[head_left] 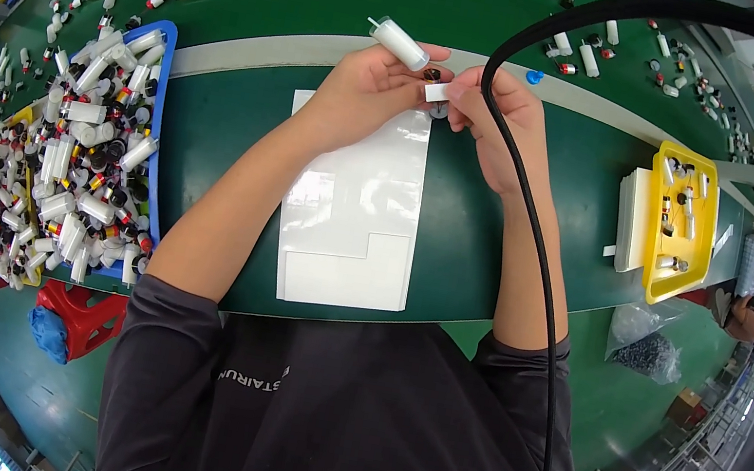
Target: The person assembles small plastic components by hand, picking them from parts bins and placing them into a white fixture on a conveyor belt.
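Presently I note both hands raised together over the far middle of the desk [494,244], just above the far edge of the white sheet [353,202]. My left hand [361,90] is closed around a white cylindrical part [400,43], its free end tilted up and away to the left; my right hand [499,117] pinches a small white piece [436,92] between thumb and fingertips, held just beside the cylinder's near end, where a small dark component [432,74] sits (whether the two are touching I cannot tell). The chief risk, in my judgement, is the small piece slipping from so fine a pinch and rolling off across the green surface. A black cable [534,241] hangs directly across the right wrist and could snag or nudge the hand. The blue tray [159,102] at the left edge is heaped above its rim, so a stray elbow could spill parts; the yellow tray [674,288] at the right edge lies well apart.
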A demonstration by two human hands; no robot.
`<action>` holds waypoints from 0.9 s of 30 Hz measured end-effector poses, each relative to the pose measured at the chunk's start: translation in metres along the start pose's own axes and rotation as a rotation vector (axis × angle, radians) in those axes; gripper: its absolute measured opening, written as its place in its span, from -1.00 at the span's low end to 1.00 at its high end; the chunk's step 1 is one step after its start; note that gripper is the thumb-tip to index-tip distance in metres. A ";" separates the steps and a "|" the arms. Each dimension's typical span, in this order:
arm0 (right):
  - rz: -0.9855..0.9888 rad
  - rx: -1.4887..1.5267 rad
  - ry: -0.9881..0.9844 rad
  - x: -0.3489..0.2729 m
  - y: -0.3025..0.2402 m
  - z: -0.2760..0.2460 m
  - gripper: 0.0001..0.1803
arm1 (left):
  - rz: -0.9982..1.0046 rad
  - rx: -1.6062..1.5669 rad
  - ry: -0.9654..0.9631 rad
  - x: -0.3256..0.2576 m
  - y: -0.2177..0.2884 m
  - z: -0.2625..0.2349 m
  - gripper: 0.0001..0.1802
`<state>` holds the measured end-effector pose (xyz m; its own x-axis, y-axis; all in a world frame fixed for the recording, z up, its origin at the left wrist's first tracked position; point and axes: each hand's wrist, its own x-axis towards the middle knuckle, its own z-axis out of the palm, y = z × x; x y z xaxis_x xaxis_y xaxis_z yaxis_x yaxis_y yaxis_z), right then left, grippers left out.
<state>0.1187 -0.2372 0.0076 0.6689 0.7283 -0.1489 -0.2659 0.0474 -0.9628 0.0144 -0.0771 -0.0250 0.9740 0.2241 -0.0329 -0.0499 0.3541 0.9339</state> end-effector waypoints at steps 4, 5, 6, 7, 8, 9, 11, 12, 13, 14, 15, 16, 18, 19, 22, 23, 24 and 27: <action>0.030 -0.054 0.007 0.002 0.002 -0.002 -0.92 | -0.009 0.021 -0.001 -0.001 0.000 0.001 -0.56; 0.043 -0.062 -0.011 0.002 0.002 -0.003 -0.89 | -0.009 0.042 -0.001 -0.001 0.000 0.001 -0.55; 0.042 -0.061 -0.010 0.002 0.003 -0.002 -0.89 | -0.010 0.043 -0.002 -0.002 0.001 0.001 -0.55; 0.033 -0.057 -0.007 0.002 0.005 -0.002 -0.89 | -0.023 0.058 0.001 -0.002 0.003 0.003 -0.56; 0.024 -0.054 -0.003 0.002 0.006 -0.002 -0.89 | -0.036 0.072 0.004 -0.003 0.005 0.004 -0.56; 0.022 -0.055 0.001 0.002 0.006 -0.003 -0.89 | -0.035 0.072 -0.001 -0.002 0.003 0.004 -0.56; 0.016 -0.083 0.010 0.002 0.008 -0.002 -0.88 | 0.017 0.081 0.008 -0.005 0.002 0.002 -0.56; 0.014 -0.083 0.009 0.002 0.010 0.000 -0.88 | 0.018 0.082 0.007 -0.007 0.003 0.000 -0.56; -0.009 -0.084 0.037 0.003 0.012 0.002 -0.89 | 0.013 0.152 0.005 -0.009 0.008 0.001 -0.57; -0.032 -0.086 0.066 0.003 0.013 0.003 -0.90 | 0.008 0.221 0.002 -0.010 0.011 0.001 -0.57; -0.034 -0.086 0.069 0.003 0.013 0.002 -0.90 | 0.008 0.221 -0.001 -0.008 0.009 -0.001 -0.57; -0.055 -0.082 0.051 0.003 0.013 0.001 -0.90 | 0.027 0.225 0.005 -0.005 0.007 -0.002 -0.56; -0.080 -0.076 0.035 0.004 0.013 -0.001 -0.90 | 0.048 0.231 0.008 -0.002 0.005 -0.003 -0.55; -0.116 -0.149 0.028 0.005 0.015 -0.001 -0.86 | 0.024 0.199 0.004 -0.004 0.008 -0.002 -0.54; -0.104 -0.115 0.016 0.009 0.013 -0.003 -0.80 | -0.026 0.090 -0.046 -0.006 0.014 -0.004 -0.51; -0.050 -0.013 0.013 0.009 0.010 -0.005 -0.79 | -0.055 0.006 -0.095 -0.007 0.017 -0.004 -0.48; 0.084 0.007 -0.072 0.010 0.006 -0.010 -0.82 | -0.048 0.019 -0.092 -0.009 0.020 -0.003 -0.48; 0.191 0.217 -0.185 0.002 0.003 -0.004 -0.87 | -0.035 -0.126 -0.169 -0.013 0.020 0.001 -0.49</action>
<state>0.1219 -0.2378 0.0033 0.4612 0.8485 -0.2594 -0.5291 0.0283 -0.8481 0.0007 -0.0738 -0.0056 0.9983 0.0581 0.0056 -0.0324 0.4724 0.8808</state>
